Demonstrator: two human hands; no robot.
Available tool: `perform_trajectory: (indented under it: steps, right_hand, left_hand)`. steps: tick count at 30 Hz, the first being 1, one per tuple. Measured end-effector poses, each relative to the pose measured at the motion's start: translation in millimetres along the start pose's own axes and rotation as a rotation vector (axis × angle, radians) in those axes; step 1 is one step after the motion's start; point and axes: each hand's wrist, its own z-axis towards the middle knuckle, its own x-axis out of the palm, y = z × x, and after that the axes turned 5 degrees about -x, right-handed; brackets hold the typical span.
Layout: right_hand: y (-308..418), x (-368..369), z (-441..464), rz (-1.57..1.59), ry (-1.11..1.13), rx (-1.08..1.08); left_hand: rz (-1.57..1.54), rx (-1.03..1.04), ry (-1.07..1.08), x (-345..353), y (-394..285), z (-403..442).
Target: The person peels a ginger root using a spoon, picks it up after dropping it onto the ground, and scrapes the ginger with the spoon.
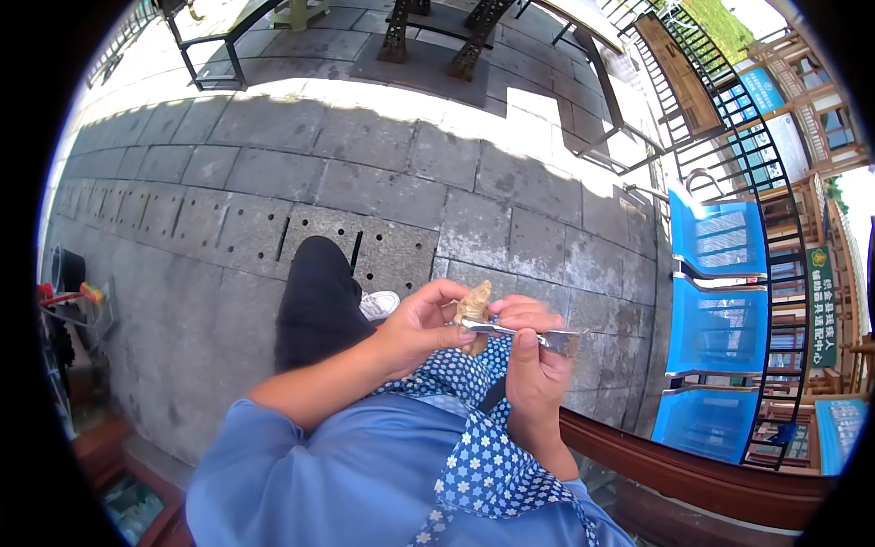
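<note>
A knobbly light-brown piece [475,305], perhaps a root, is gripped between the thumb and fingers of my left hand [422,326]. My right hand [536,351] is closed around a shiny metal tool [510,330], which looks like a knife or peeler. The tool's left end touches the brown piece. Its other end sticks out to the right past my fingers. Both hands are close together above the blue flowered apron [474,365] on my lap.
Blue metal seats [715,324] line the right side beside a black railing [791,273]. Grey stone paving [365,150] lies ahead. Table legs [394,36] stand at the top. A dark bucket [68,270] and red-handled items [64,296] are at far left.
</note>
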Motion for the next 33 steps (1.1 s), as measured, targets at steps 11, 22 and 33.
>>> perform_trajectory:
  steps: [11,22,33]
  right_hand:
    - [-8.4,-1.6,-4.0,0.036,-0.047,0.053]
    - [-7.1,-2.3,-2.4,0.055,-0.068,0.037]
    - [-8.2,-3.2,-2.4,0.071,-0.044,0.016]
  left_hand:
    - [0.033,0.002,0.002,-1.6,1.3,0.7]
    - [0.057,0.032,-0.019,-1.1,2.8,1.6]
    - [0.015,-0.002,-0.004,0.3,-1.5,0.5]
